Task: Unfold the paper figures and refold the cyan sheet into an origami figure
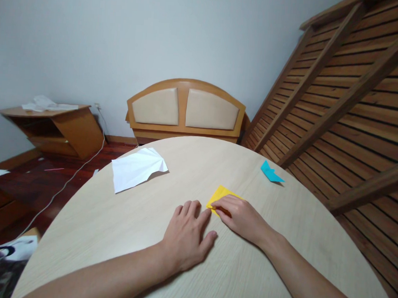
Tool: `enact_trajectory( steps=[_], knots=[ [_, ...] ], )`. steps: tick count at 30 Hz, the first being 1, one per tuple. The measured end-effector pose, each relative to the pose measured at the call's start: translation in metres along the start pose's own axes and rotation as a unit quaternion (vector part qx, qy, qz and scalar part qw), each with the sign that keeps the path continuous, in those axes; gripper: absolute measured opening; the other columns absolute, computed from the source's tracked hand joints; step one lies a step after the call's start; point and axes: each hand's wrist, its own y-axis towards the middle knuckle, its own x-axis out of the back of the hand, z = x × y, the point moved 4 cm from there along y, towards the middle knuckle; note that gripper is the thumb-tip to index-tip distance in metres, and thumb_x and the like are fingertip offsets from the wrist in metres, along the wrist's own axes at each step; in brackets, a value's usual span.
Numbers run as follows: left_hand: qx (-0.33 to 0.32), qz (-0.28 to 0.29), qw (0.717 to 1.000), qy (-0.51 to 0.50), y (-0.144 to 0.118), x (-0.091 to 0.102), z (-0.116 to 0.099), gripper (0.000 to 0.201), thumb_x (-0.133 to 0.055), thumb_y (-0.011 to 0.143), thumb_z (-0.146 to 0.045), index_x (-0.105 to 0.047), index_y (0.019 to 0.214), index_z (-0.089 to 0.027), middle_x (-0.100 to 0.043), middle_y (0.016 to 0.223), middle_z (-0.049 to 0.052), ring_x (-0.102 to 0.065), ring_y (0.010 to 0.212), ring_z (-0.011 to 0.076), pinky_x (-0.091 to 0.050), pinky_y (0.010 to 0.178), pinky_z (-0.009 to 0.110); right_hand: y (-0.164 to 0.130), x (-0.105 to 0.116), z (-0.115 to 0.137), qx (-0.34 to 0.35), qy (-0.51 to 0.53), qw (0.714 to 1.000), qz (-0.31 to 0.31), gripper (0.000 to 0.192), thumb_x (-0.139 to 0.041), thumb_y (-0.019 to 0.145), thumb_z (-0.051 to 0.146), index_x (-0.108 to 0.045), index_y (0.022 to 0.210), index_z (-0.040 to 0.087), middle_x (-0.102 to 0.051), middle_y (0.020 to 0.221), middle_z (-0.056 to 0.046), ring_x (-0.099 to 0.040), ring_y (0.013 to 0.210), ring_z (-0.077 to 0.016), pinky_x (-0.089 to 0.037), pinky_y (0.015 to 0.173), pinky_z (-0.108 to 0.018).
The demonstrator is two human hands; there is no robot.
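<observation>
A piece of folded yellow paper [220, 192] lies on the round table [198, 158], partly covered by my right hand [237, 213]. The fingers of that hand are bent, with thumb and fingertips pinched at the paper's near left corner. My left hand [188, 234] rests palm down just left of it, fingers spread and thumb out. Its index fingertip comes up to the same corner of the yellow paper; whether it presses on it I cannot tell. Under my right hand the rest of the paper is hidden.
A creased white sheet [136, 169] lies at the table's left. On the right sits a folded blue paper boat [271, 173]. Beyond the table stand a padded headboard [183, 129], a low wooden cabinet [67, 133] and a leaning slatted wooden frame [358, 110]. A white cable [70, 178] crosses the floor.
</observation>
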Motion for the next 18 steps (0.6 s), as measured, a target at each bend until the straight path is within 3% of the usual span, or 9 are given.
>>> enact_trajectory(
  steps=[7, 18],
  knots=[
    [0.001, 0.001, 1.000, 0.002, 0.000, 0.000, 0.001, 0.039, -0.048, 0.095, -0.050, -0.057, 0.122, -0.024, -0.056, 0.115, 0.011, -0.050, 0.106, 0.0318, -0.041, 0.091, 0.049, 0.002, 0.000, 0.001, -0.012, -0.063, 0.997, 0.038, 0.013, -0.060, 0.095, 0.015, -0.072, 0.093, 0.019, -0.072, 0.091, -0.004, -0.068, 0.088, -0.0194, -0.052, 0.081, -0.032],
    [0.001, 0.007, 1.000, 0.016, 0.001, -0.001, -0.001, 0.043, -0.046, 0.096, -0.049, -0.055, 0.129, -0.023, -0.057, 0.117, 0.013, -0.051, 0.108, 0.0319, -0.042, 0.092, 0.049, 0.003, -0.001, 0.014, 0.022, -0.164, 0.981, 0.102, 0.019, -0.054, 0.095, 0.006, -0.066, 0.102, 0.018, -0.069, 0.095, -0.005, -0.069, 0.083, -0.0202, -0.049, 0.068, -0.030]
  ],
)
